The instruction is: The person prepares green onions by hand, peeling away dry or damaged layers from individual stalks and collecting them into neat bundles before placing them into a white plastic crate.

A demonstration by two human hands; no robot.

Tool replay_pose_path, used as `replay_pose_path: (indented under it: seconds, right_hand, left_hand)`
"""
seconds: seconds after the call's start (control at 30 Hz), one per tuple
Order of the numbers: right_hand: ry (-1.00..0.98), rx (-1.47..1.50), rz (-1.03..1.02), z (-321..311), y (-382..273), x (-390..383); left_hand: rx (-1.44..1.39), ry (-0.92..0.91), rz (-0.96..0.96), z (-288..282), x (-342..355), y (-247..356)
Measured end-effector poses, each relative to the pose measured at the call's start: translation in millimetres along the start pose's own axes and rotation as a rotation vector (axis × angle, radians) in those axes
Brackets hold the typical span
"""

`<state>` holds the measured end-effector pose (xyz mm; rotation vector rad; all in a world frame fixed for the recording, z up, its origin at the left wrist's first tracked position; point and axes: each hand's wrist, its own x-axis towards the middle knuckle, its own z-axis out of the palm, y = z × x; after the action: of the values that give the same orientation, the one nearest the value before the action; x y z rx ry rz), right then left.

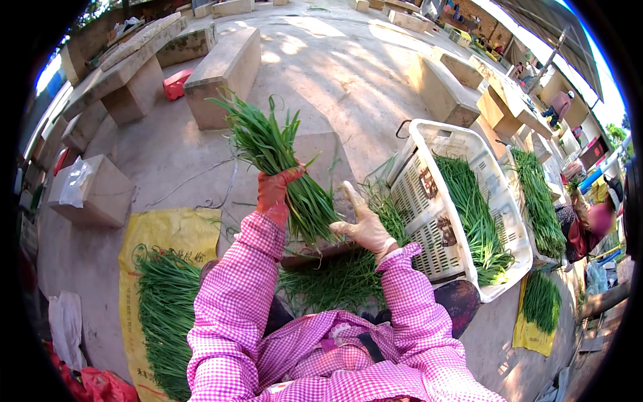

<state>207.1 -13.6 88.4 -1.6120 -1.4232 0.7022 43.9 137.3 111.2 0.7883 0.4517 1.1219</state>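
Observation:
In an orange-red glove, my left hand [276, 191] is closed round a bunch of Chinese chives [271, 147] and holds it tilted in front of me. The leafy tips point up and to the far left, the other ends down to the right. My right hand [365, 228], in a pale glove, is beside those lower ends, its thumb and forefinger spread apart. Whether its thumb touches the stems I cannot tell. Loose chives [335, 281] lie in a heap below both hands, above my lap.
A white plastic crate [429, 264] with more chives stands tilted at my right. Another chive pile [164, 321] covers part of a yellow sack [171, 231] at left. Concrete benches [228, 74] stand farther off. A co-worker [589, 224] sits at the far right.

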Motion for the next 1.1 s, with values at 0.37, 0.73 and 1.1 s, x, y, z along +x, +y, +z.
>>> replay_pose_path:
  seconds: [0.37, 0.73, 1.1]
  right_hand:
    - [0.091, 0.102, -0.034, 40.4, -34.3, 14.9]
    - [-0.016, 0.098, -0.004, 14.3, -13.4, 3.1]
    - [0.549, 0.183, -0.073, 31.3, -24.8, 48.0]
  left_hand:
    - [0.152, -0.208, -0.026, 23.7, -36.2, 4.4]
    - [0.040, -0.355, -0.026, -11.2, -2.5, -61.7]
    - [1.067, -0.551, 0.290, 28.0, -27.1, -54.6]
